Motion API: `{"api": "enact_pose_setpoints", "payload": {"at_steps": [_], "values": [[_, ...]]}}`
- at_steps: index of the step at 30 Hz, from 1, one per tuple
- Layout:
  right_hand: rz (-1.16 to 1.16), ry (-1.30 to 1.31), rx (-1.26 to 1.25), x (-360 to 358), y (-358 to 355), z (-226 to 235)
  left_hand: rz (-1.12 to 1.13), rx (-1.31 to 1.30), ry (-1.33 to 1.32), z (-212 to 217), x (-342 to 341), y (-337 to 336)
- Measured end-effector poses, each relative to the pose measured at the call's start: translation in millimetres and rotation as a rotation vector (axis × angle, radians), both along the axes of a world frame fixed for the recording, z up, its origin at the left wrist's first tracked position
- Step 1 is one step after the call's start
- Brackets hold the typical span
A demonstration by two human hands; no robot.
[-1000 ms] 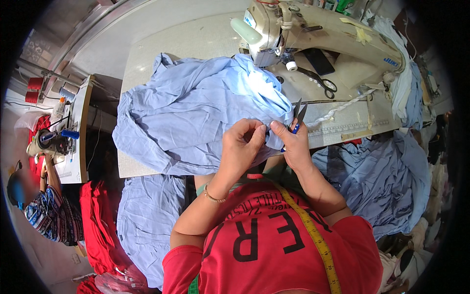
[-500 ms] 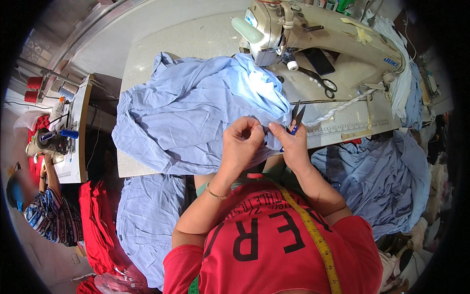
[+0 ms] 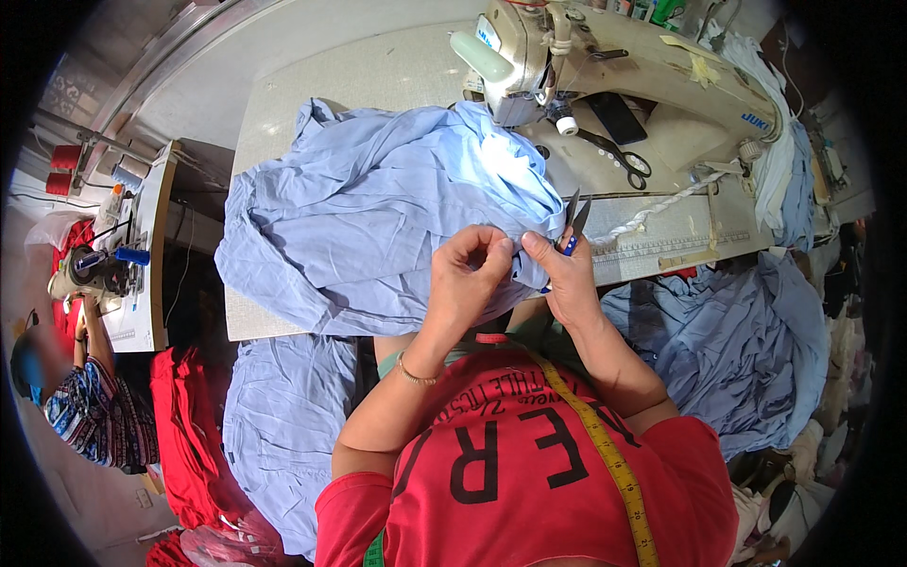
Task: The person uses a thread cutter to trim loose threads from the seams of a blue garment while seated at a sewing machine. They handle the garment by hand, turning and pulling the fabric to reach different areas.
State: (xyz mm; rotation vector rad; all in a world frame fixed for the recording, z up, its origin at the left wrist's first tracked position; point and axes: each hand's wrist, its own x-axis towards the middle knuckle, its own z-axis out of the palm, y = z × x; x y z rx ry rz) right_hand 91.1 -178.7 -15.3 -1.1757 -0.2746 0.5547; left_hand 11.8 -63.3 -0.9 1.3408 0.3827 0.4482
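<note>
The left hand (image 3: 470, 274) pinches an edge of the blue cloth (image 3: 378, 217) at the near side of the bench (image 3: 378, 85). The right hand (image 3: 565, 279) grips small snips (image 3: 573, 215), blades up, just beside that edge. Trimming seems in the middle; how much remains I cannot tell. The cloth is wrinkled, heaped up to the sewing machine (image 3: 605, 66).

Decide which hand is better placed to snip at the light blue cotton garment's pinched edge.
Probably the right hand: it holds the small thread snips, blades up beside the pinch. The left hand only grips the light blue cotton garment.
</note>
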Motion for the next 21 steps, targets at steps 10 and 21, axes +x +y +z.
{"api": "enact_pose_setpoints", "payload": {"at_steps": [10, 21], "values": [[-0.02, -0.16, -0.14, 0.9, -3.0, -11.0, 0.001, 0.006, 0.027, -3.2, -1.3, 0.9], [0.017, 0.032, 0.05, 1.3, -0.3, -0.6, 0.027, 0.135, -0.06, -6.5, -5.6, 3.1]]}}
